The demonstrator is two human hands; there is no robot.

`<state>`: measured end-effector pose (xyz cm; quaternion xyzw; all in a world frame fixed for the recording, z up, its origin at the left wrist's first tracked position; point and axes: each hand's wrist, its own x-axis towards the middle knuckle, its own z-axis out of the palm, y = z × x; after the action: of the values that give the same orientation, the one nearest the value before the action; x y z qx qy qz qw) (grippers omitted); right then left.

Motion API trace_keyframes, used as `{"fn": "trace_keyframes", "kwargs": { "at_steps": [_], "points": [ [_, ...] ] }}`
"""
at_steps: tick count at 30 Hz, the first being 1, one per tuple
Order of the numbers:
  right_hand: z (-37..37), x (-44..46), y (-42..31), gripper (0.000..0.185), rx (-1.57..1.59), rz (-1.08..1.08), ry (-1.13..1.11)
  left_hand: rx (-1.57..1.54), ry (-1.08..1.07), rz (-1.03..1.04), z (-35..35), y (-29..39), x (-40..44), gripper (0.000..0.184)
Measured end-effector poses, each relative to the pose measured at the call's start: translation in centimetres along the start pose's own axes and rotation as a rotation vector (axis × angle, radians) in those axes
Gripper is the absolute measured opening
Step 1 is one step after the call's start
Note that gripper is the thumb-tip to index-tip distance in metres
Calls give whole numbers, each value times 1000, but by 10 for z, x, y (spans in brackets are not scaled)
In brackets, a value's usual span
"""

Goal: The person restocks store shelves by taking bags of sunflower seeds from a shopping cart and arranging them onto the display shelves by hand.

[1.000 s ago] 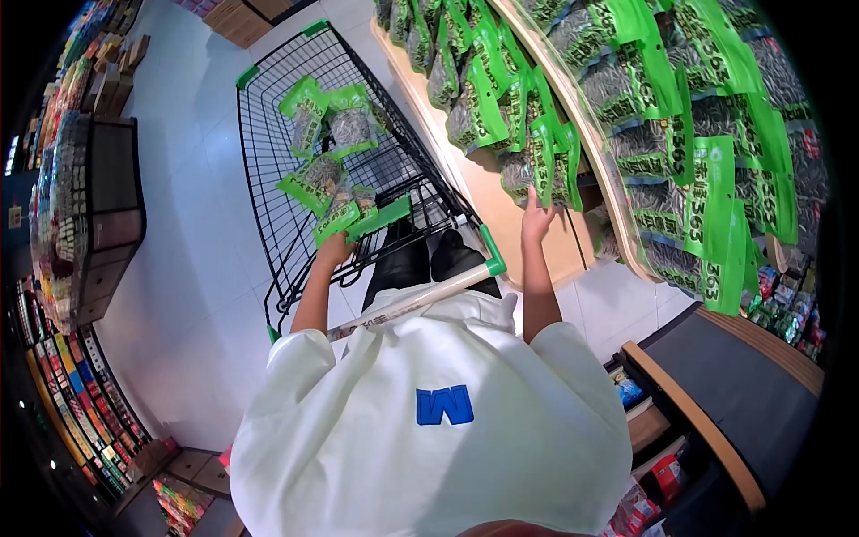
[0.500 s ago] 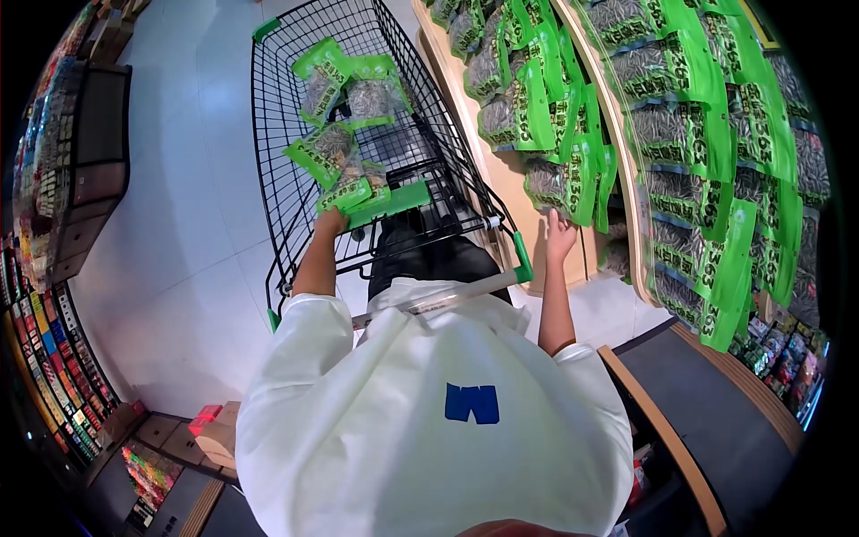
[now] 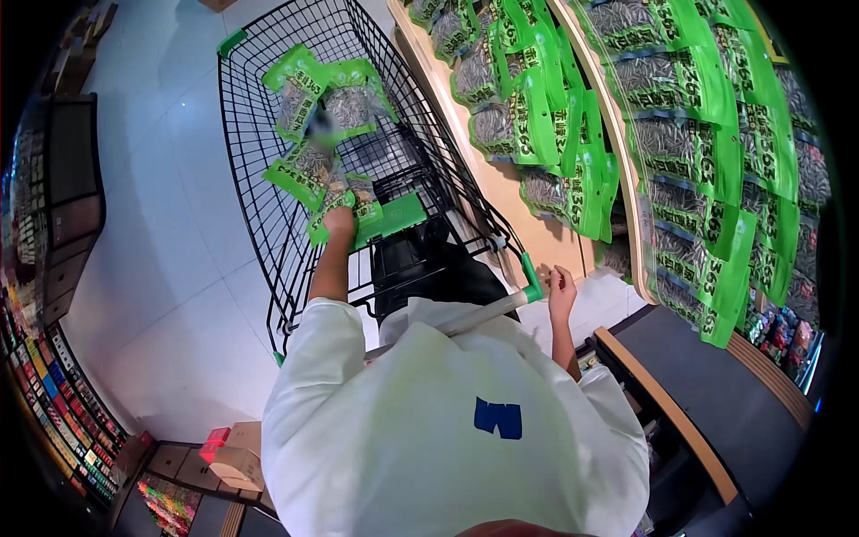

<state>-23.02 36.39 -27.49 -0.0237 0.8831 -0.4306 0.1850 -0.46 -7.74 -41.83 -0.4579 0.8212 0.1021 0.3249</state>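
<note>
My left hand (image 3: 338, 221) reaches into the near end of a black wire shopping cart (image 3: 234, 134). Its fingers are closed on a green bag of sunflower seeds (image 3: 318, 234), beside the cart's green seat panel (image 3: 403, 215). Farther in, several similar bags lie loosely, among them a sunflower seed bag (image 3: 351, 106) with its grey seeds showing. My right hand (image 3: 561, 291) is raised beside the green end of the cart handle (image 3: 534, 277). Its fingers are loosely bent and apart, and it holds nothing.
On my right, a wooden display shelf (image 3: 501, 192) carries rows of green seed bags (image 3: 582, 192). A second rack (image 3: 640, 233) of such bags stands closer. Cardboard boxes (image 3: 240, 456) are behind me at left. Pale tiled floor (image 3: 170, 242) stretches left of the cart.
My right hand has drawn back from the lowest bag on the shelf towards the cart handle. My left hand stays at the bag in the cart. The view has shifted slightly.
</note>
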Motion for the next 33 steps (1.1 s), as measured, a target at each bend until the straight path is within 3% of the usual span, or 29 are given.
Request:
{"fn": "trace_keyframes", "kwargs": {
  "at_steps": [4, 8, 10, 12, 14, 15, 17, 18, 21, 26, 31, 32, 33],
  "points": [
    [-4, -5, -41, 19, -26, -42, -23, 66, 75, 176, -35, -28, -3, 19],
    [-2, -16, -110, 19, 59, -205, 2, -82, 208, 215, -91, -45, -44, 26],
    [5, -17, -143, 15, 209, -407, 20, -152, 240, 263, -133, -43, -79, 32],
    [11, -13, -162, 17, 5, -648, 9, -334, 347, 276, -183, -29, -128, 33],
    [17, -23, -197, 23, 50, -754, -115, -626, 246, 286, -228, -11, -179, 30],
    [17, -27, -213, 30, 21, -840, -192, -622, 246, 308, -245, -1, -203, 30],
    [17, -39, -233, 48, -35, -963, -322, -1183, 165, 403, -269, 19, -247, 27],
    [17, -46, -239, 58, -59, -1003, -376, -1177, 163, 423, -277, 31, -266, 27],
    [12, -64, -243, 72, -87, -1005, -404, -1523, 271, 674, -288, 72, -311, 20],
    [-20, -49, -225, 58, -30, -1002, -109, -1782, -77, 920, -291, 153, -337, 23],
    [-42, -45, -190, 33, 101, -755, 113, -1478, -284, 1067, -283, 201, -316, 26],
    [-43, -43, -180, 33, 102, -754, 114, -1476, -284, 1067, -280, 201, -311, 26],
    [-41, -40, -166, 29, 173, -580, 74, -1400, -164, 1034, -276, 199, -304, 26]
  ]
}}
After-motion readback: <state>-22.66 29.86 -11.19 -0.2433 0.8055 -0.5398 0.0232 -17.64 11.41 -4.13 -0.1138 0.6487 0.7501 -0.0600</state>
